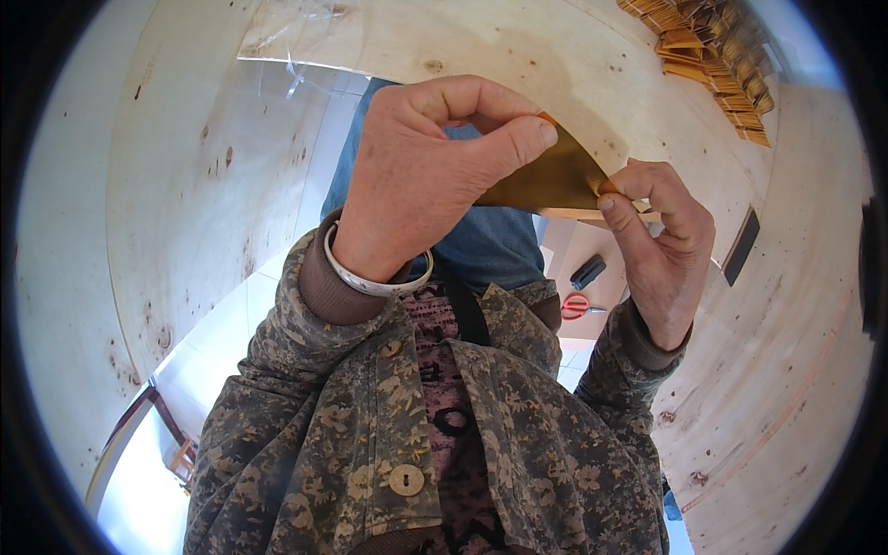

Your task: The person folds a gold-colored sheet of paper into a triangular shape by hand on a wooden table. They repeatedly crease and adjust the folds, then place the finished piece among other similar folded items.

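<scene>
Fingers [518,146] of our left hand [421,166] and right hand [671,240] clamp a gold sheet [550,178] at upper center; we judge it only partly shaped, while bundled pieces [729,91] sit upper right.

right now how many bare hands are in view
2: the left hand, pinching the gold sheet near its top in the picture, and the right hand, pinching its right end. No others show.

One head-worn fisheye view, upright, wide, facing steeply down from above a floral-camouflage jacket [365,416], left hand [421,153] and right hand [673,231] at close range, plywood boards [208,176] curving toward a dark rim
</scene>
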The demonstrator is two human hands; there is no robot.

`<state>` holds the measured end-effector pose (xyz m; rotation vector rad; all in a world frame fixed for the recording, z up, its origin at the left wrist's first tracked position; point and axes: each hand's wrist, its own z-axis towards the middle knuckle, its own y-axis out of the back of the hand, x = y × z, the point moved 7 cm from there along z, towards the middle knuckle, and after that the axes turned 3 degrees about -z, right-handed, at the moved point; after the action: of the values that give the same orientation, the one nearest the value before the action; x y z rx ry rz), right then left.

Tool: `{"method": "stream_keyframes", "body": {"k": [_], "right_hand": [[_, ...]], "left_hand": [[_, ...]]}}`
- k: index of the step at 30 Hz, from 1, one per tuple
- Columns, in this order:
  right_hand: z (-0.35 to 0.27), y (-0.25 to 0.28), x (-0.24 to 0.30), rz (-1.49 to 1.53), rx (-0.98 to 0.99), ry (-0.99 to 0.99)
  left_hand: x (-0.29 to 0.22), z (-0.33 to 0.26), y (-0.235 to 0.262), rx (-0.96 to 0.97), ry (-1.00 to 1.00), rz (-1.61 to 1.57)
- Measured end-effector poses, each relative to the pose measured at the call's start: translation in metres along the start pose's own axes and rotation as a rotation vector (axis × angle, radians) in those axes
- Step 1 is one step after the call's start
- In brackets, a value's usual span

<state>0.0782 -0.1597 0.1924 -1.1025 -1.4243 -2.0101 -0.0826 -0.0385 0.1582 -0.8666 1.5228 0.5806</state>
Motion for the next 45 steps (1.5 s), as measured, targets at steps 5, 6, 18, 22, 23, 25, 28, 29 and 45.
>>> {"method": "stream_keyframes", "body": {"k": [5, 6, 18, 22, 23, 25, 28, 29, 45], "right_hand": [[0.000, -0.001, -0.001, 0.005, 0.002, 0.004], [0.000, -0.001, -0.001, 0.010, 0.002, -0.001], [0.002, -0.003, -0.003, 0.009, 0.017, -0.008], [0.003, -0.002, -0.005, -0.006, 0.041, -0.082], [0.003, -0.003, -0.006, 0.002, 0.041, -0.094], [0.003, -0.004, -0.007, 0.018, 0.040, -0.118], [0.002, -0.005, -0.008, 0.048, 0.053, -0.150], [0.002, -0.006, -0.008, 0.047, 0.054, -0.159], [0.027, 0.006, 0.001, -0.104, -0.087, 0.082]], "left_hand": [[0.000, 0.000, 0.001, -0.005, -0.016, -0.009], [0.000, 0.000, 0.001, -0.005, -0.015, 0.003], [0.003, 0.002, 0.003, -0.015, 0.008, -0.002], [0.004, 0.002, 0.003, -0.020, 0.003, 0.016], [0.004, 0.002, 0.003, -0.025, -0.009, 0.016], [0.005, 0.003, 0.003, -0.027, -0.018, 0.027], [0.008, 0.003, 0.003, -0.025, -0.004, 0.009], [0.009, 0.003, 0.003, -0.026, 0.002, -0.011], [-0.012, 0.014, 0.001, -0.061, -0.429, 0.123]]}}
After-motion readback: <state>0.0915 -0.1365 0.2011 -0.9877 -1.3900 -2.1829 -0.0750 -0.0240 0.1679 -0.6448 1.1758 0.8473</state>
